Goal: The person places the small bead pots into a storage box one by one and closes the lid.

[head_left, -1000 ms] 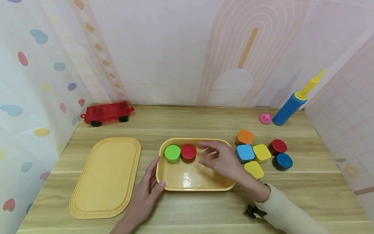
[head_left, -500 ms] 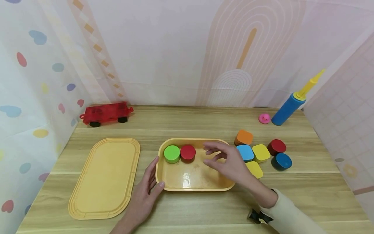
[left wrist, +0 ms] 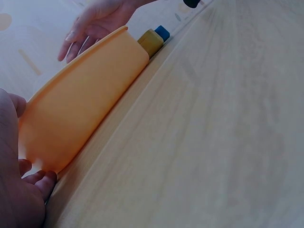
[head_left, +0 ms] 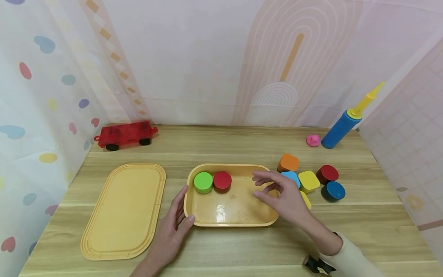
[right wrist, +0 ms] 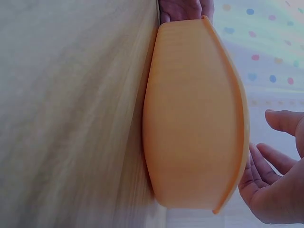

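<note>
Right of the lid [head_left: 123,211], the tray [head_left: 238,209] holds 2 blocks [head_left: 222,181].

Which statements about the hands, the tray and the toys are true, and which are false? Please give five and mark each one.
1. The left hand holds one end of the tray. True.
2. The green block and a red block are inside the tray. True.
3. The right hand holds the green block. False: this hand holds nothing.
4. The flat panel covers the tray. False: it lies to the left.
5. The pink toy is beside the pump. True.

No text, label, brand, number or sign can be read.
</note>
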